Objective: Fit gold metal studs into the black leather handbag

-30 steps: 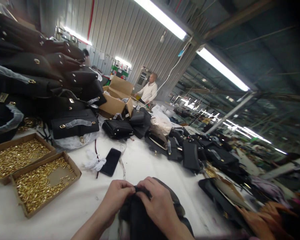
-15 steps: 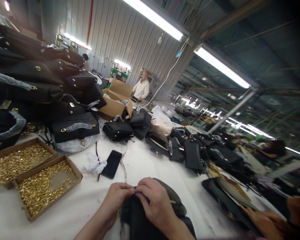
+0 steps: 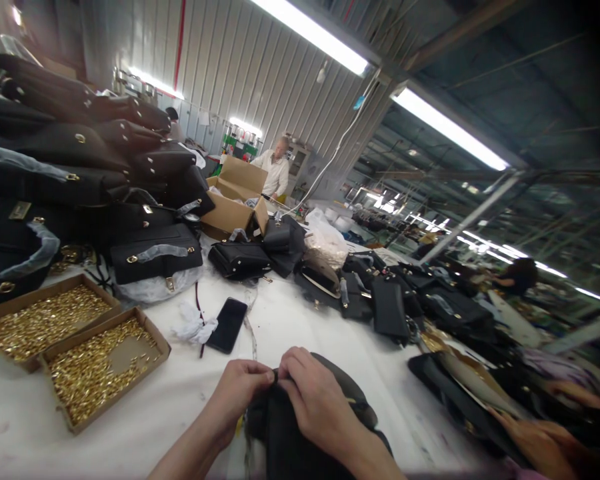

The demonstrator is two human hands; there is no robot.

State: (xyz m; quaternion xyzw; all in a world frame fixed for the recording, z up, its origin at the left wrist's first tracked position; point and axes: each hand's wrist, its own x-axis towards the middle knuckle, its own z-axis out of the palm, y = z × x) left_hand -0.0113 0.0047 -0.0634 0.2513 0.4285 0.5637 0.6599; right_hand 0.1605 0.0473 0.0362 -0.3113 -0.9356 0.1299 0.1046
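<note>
Black leather is what both hands work on: a dark handbag (image 3: 300,427) stands on the white table (image 3: 290,327) right in front of the person, its top edge between the two hands. The left hand (image 3: 235,393) is closed in a pinch at that top edge, thumb and forefinger pressed together on something too small to make out, probably a bit of fitting or thread. The right hand (image 3: 315,400) lies just beside it, fingertips touching the same spot, its fingers curled down over the bag's upper edge and its palm resting on the bag's far side. The two pinches meet at one point, so neither hand is nearer; the bag's body runs from that point down and toward the person, under the right wrist. Beyond the left hand, well apart, lie a black phone (image 3: 227,325) and a crumpled white tissue (image 3: 195,327). Farther left of the left hand sit two cardboard trays of gold metal fittings (image 3: 100,367). Past those rises a stack of black handbags (image 3: 80,173). Beyond the right hand more black bags (image 3: 387,307) lie scattered on the table, and at the far right edge a co-worker's hand (image 3: 535,440) rests on another bag.
</note>
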